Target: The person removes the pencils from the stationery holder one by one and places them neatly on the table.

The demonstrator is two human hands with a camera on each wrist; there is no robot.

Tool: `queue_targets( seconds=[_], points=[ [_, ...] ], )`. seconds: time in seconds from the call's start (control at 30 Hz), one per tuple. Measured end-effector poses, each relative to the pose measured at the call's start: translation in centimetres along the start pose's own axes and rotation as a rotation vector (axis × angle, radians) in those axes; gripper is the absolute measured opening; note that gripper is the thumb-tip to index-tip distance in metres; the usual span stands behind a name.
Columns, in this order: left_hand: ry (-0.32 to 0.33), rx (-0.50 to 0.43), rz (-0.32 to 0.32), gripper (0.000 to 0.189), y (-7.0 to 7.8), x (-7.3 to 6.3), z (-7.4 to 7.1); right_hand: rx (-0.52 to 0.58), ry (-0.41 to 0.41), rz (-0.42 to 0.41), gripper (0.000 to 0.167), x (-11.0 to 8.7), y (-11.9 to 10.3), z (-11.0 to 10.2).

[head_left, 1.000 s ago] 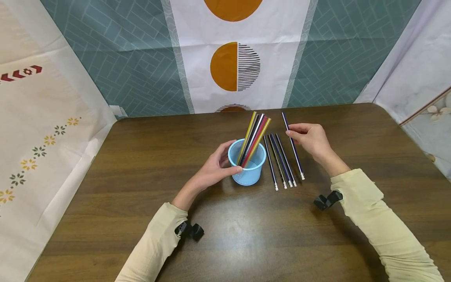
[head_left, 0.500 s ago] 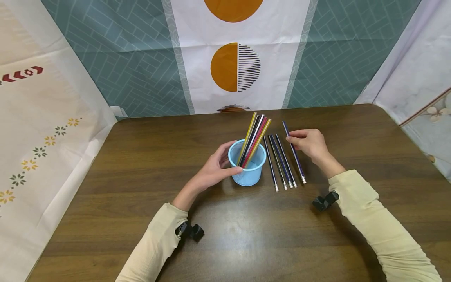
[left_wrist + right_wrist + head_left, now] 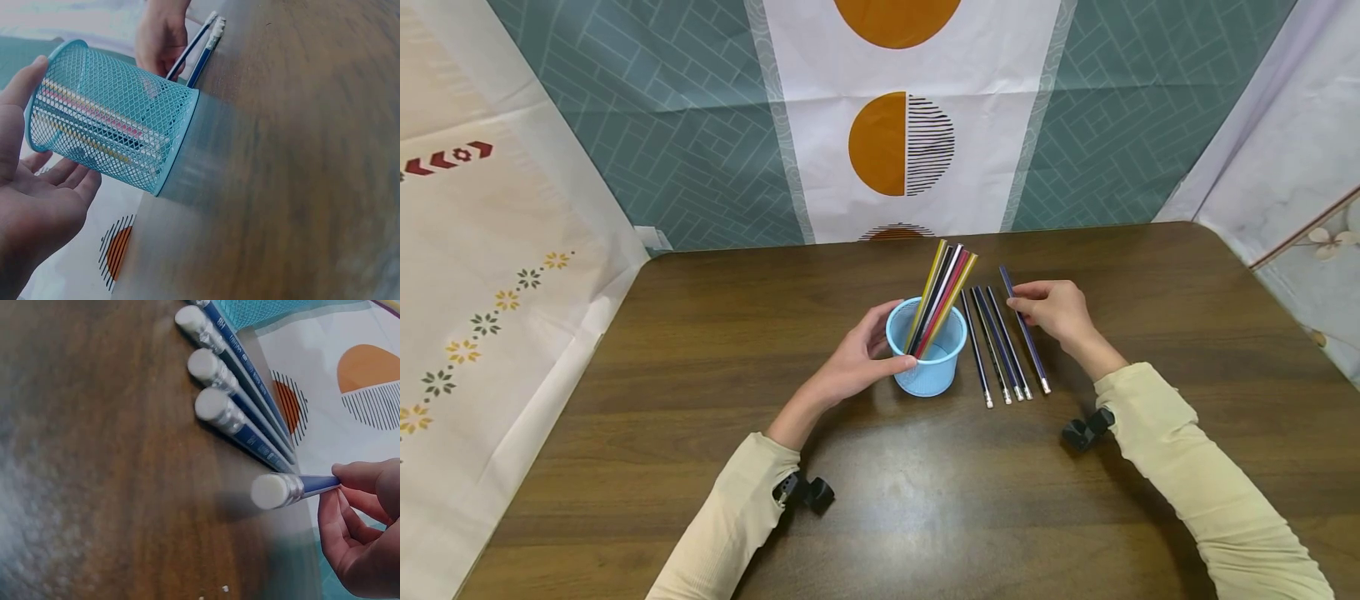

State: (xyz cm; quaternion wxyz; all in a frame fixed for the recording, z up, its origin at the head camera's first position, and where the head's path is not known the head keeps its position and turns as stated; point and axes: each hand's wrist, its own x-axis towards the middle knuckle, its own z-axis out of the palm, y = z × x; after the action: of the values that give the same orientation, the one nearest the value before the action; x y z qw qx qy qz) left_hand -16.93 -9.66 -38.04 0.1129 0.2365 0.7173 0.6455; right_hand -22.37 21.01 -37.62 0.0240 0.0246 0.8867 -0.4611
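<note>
My left hand [image 3: 857, 354] grips a light blue mesh pencil cup [image 3: 925, 379], thumb at the near rim and fingers around its far-left side. Several coloured pencils [image 3: 942, 296], yellow, black, white and red, lean inside it. In the left wrist view the mesh wall [image 3: 119, 112] shows them through. My right hand [image 3: 1056, 310] pinches a dark blue pencil [image 3: 1033, 354] between thumb and fingers, toward its far end. Its white eraser [image 3: 270, 490] points back toward me. Left of it, several dark blue pencils [image 3: 1010, 342] lie side by side, eraser ends nearest me.
The brown wooden table [image 3: 880, 500] extends around both arms. A patterned cloth [image 3: 700, 125] hangs at its back edge, with light cloths at left [image 3: 512, 292] and right [image 3: 1285, 125]. Black wrist cameras sit on both cream sleeves.
My right hand has come toward me with the pinched pencil, bringing it down beside the row of pencils. The left hand and the cup have stayed in place.
</note>
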Motion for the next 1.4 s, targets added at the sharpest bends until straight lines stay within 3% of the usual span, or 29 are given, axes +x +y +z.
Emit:
queue_targets(
  seconds=[0.67, 1.4],
  points=[
    [0.0, -0.001, 0.016, 0.074, -0.2, 0.0, -0.1, -0.016, -0.028, 0.026, 0.033, 0.8, 1.2, 0.8],
    [0.005, 0.011, 0.003, 0.073, -0.2, 0.1, 0.0, -0.054, -0.045, 0.01, 0.03, 0.6, 1.0, 1.1]
  ],
)
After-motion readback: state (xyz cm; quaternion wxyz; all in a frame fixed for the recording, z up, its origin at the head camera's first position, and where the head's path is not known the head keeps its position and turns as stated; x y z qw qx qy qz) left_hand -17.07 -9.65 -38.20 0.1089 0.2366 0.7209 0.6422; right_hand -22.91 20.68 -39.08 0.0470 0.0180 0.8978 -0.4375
